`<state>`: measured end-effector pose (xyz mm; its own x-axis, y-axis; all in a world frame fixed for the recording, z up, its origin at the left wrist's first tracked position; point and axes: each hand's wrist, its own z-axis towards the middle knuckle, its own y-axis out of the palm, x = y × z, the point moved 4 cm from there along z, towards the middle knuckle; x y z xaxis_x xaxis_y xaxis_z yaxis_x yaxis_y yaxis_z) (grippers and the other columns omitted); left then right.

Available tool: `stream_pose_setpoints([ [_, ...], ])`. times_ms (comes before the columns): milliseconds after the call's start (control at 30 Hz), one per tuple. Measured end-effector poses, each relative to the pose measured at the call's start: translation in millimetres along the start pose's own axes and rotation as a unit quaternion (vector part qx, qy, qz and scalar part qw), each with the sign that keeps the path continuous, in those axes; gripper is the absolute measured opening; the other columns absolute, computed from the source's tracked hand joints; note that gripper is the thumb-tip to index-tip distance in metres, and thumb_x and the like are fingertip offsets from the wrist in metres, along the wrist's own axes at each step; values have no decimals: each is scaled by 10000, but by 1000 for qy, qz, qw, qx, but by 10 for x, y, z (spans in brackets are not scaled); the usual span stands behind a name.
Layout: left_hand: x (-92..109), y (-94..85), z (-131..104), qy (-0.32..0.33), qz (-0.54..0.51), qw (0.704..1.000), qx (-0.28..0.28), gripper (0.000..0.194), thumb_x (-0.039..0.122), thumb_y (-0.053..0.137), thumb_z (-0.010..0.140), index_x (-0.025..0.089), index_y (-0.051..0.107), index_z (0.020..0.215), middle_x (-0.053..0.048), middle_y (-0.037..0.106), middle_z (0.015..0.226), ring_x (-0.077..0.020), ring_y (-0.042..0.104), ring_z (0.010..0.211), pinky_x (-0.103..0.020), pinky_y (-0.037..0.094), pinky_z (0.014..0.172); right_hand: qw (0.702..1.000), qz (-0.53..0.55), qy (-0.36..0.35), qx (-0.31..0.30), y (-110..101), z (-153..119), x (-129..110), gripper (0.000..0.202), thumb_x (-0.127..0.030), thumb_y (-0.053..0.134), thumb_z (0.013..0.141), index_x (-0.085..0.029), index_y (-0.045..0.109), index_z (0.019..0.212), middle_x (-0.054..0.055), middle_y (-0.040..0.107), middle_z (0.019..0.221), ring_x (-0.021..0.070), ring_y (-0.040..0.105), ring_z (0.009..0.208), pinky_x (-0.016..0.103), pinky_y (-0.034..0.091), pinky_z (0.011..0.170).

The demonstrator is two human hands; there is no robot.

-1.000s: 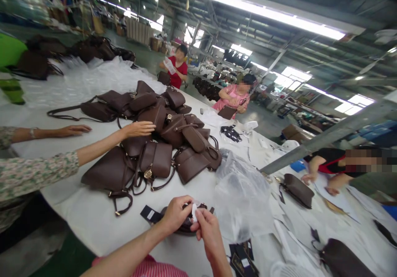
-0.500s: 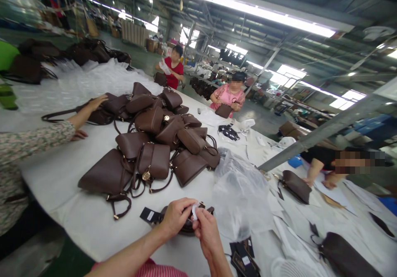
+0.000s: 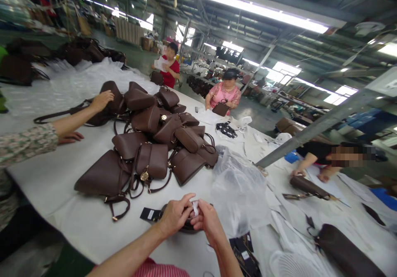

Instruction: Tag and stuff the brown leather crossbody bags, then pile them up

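**We Held a White Slip (image 3: pixel 195 208) Over a Brown Handbag (image 3: pixel 187 228)**

At lower centre of frame, our right hand (image 3: pixel 208 222) clamped its fingers on the slip; whether our left hand (image 3: pixel 176 215) gripped, we couldn't tell. The handbag lay beneath.

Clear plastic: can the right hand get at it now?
Probably yes: clear plastic lies beside the right hand with nothing seen between, though that hand is busy at a small white piece.

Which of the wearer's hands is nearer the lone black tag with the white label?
Left. The left hand is just right of the black tag; the right hand is farther right, beyond the left.
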<state>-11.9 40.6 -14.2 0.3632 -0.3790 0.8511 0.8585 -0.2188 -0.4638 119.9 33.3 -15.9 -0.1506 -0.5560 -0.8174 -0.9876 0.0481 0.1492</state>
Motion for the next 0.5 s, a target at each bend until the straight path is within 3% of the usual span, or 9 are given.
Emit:
stream_pose_setpoints([
  [167,-8,-22,8,-24,-9,1000,-6,301,213,408,904,212,425,1205,24,695,786,-143,637,688,-232,446,665,992,-110,-15,-62,-39,-5,-178,458,-562,719,661,-149,590,814,-19,612,546,69,544,418,124,397,370],
  [367,-1,-82,33,-61,-45,997,4,108,201,438,877,221,464,979,19,685,790,-148,633,731,-234,433,694,991,-80,55,-90,-77,-15,-166,456,-589,645,700,-161,560,832,1,621,660,128,642,561,189,464,466],
  [433,-9,-80,33,-69,-47,997,-4,87,186,446,858,220,482,929,22,668,769,-144,621,715,-227,423,675,984,-140,45,-96,-87,-2,-165,401,-552,629,720,-172,546,818,-7,609,627,128,614,533,207,452,475],
  [500,-20,-72,32,-68,-42,997,-14,90,166,449,833,214,510,879,23,641,749,-139,600,699,-223,410,665,964,-242,-13,-107,-75,22,-214,316,-497,579,762,-183,552,784,-27,560,562,123,551,496,219,417,470],
])
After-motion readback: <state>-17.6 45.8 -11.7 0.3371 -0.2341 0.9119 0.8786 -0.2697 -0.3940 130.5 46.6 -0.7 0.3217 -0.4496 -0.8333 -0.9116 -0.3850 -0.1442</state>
